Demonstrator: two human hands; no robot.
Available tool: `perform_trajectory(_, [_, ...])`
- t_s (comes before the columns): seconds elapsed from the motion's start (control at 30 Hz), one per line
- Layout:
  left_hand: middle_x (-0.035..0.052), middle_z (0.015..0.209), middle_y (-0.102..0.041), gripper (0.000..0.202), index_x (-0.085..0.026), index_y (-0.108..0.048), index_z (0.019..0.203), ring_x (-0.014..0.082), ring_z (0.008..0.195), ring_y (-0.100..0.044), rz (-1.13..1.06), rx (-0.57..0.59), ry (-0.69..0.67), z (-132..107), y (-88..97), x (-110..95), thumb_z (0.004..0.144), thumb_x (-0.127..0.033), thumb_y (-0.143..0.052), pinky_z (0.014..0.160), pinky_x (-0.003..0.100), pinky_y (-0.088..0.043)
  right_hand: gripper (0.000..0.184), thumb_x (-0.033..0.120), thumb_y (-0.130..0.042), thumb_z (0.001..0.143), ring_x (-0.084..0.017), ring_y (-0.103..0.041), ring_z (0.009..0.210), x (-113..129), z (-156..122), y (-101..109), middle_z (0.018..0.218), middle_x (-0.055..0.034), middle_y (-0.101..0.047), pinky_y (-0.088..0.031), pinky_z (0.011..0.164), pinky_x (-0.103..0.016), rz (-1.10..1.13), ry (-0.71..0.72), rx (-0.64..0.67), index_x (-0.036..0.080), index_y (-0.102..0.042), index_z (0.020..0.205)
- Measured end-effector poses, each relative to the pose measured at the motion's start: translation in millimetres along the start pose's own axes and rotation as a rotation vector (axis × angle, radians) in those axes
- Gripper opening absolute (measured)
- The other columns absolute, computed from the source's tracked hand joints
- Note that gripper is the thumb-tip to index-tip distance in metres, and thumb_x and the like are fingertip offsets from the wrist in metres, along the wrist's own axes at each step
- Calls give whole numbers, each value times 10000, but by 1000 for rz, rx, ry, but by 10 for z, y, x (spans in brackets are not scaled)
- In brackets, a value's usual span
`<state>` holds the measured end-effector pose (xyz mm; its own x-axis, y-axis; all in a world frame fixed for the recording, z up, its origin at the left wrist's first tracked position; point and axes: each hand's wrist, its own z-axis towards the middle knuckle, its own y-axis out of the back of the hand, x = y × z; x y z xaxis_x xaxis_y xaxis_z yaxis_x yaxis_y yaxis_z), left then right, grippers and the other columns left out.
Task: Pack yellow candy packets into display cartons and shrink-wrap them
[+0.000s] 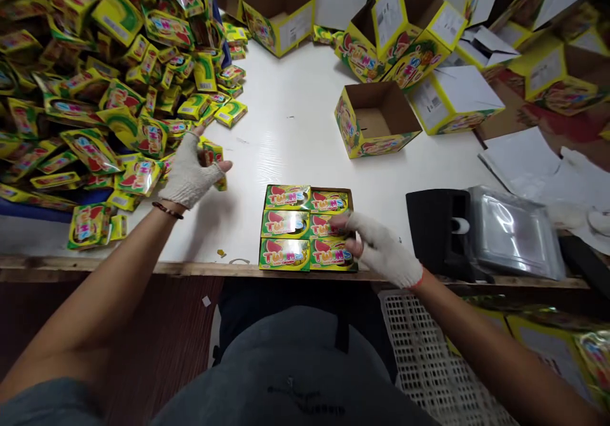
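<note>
My left hand (190, 171), in a white fingerless glove, is at the edge of a large heap of small yellow-green candy boxes (138, 127). One small candy box (212, 152) sits between its thumb and fingers, partly hidden by them. In front of me, at the table's near edge, a display carton (353, 198) holds several "Twins" packs (286, 222) in two columns. My right hand (376, 248), gloved the same way, is over the carton's right side. Its fingers are parted and slightly bent at the packs, with nothing visible gripped.
An open carton (381, 121) stands on the white table (286, 133), with more open cartons (410, 25) stacked behind it. To the right are a black dispenser-like object (436, 235) and clear plastic sheets (517, 229). Below the table is a white plastic crate (424, 350).
</note>
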<state>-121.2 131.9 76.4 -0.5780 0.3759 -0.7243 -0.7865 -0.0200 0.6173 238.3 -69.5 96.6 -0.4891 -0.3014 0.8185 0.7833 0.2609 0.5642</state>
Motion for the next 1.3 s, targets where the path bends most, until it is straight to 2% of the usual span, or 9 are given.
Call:
perform_trajectory(0.2, [20, 928, -619, 492, -213, -466, 1167, 140, 776, -600, -409, 84, 27, -558, -753, -1283, 906, -598, -627, 695, 303, -529, 637, 327, -653, 911, -280, -561, 1335, 247, 520, -222, 1471, -139, -536, -475, 1146, -492, 54, 104, -352, 238, -422, 1498])
perform_trajectory(0.3, [75, 1013, -638, 399, -179, -522, 1185, 188, 902, -631, -346, 148, -43, -721, -834, -1524, 997, -528, -476, 805, 368, -545, 501, 251, -569, 930, -266, -595, 1297, 305, 599, -169, 1397, -92, -627, -466, 1151, -479, -31, 97, -326, 254, -545, 1430])
perform_trajectory(0.47, [115, 1113, -654, 323, -152, -581, 1232, 234, 1060, -624, 22, 120, -220, -656, -596, -1088, 994, -340, -472, 975, 453, -513, 250, 311, -579, 927, -208, -696, 846, 141, 556, 159, 969, -34, -757, -588, 735, -336, -15, -196, 81, 223, -751, 1085])
perform_trajectory(0.6, [121, 1270, -645, 292, -182, -607, 1217, 255, 1237, -578, 186, 98, -204, -514, -536, -646, 977, -301, -487, 1085, 478, -463, 283, 297, -509, 972, -166, -598, 710, -21, 592, 69, 782, -32, -666, -463, 644, -287, -225, -127, 154, 194, -697, 788])
perform_trajectory(0.8, [153, 1328, -567, 331, -174, -600, 1199, 302, 1275, -509, 651, 94, 238, -59, -239, -21, 885, -271, -562, 1094, 438, -420, 194, 227, -484, 953, -222, -566, 756, -174, 555, -304, 871, -110, -649, -391, 664, -336, -734, 147, -3, 157, -656, 901])
perform_trajectory(0.93, [199, 1279, -538, 527, -159, -580, 1166, 364, 1202, -510, 772, 136, 449, 316, 44, 282, 808, -535, -674, 1002, 465, -437, 126, 221, -513, 944, -231, -582, 788, -193, 560, -322, 896, -109, -660, -422, 676, -343, -704, 171, -7, 168, -625, 920])
perform_trajectory(1.03, [184, 1256, -558, 592, -147, -570, 1161, 342, 1193, -503, 806, 217, 457, 468, 102, 338, 778, -573, -718, 1009, 450, -412, 101, 250, -527, 945, -222, -590, 780, -178, 567, -248, 856, -77, -645, -461, 675, -350, -492, 111, -35, 192, -597, 900])
perform_trajectory(1.17, [92, 1039, -636, 327, -140, -592, 1036, 252, 1093, -557, 730, 254, 340, 451, 94, 255, 864, -409, -668, 990, 389, -421, 137, 328, -554, 944, -198, -636, 761, -187, 562, -108, 869, -40, -663, -536, 660, -350, -88, -71, -238, 220, -592, 1020])
perform_trajectory(1.3, [71, 992, -657, 211, -129, -591, 1076, 211, 1020, -599, 665, 158, 278, 371, 105, -27, 974, -271, -473, 956, 392, -465, 161, 330, -550, 943, -214, -690, 901, -167, 700, 43, 982, -63, -706, -588, 811, -408, -8, -46, -466, 232, -608, 1057])
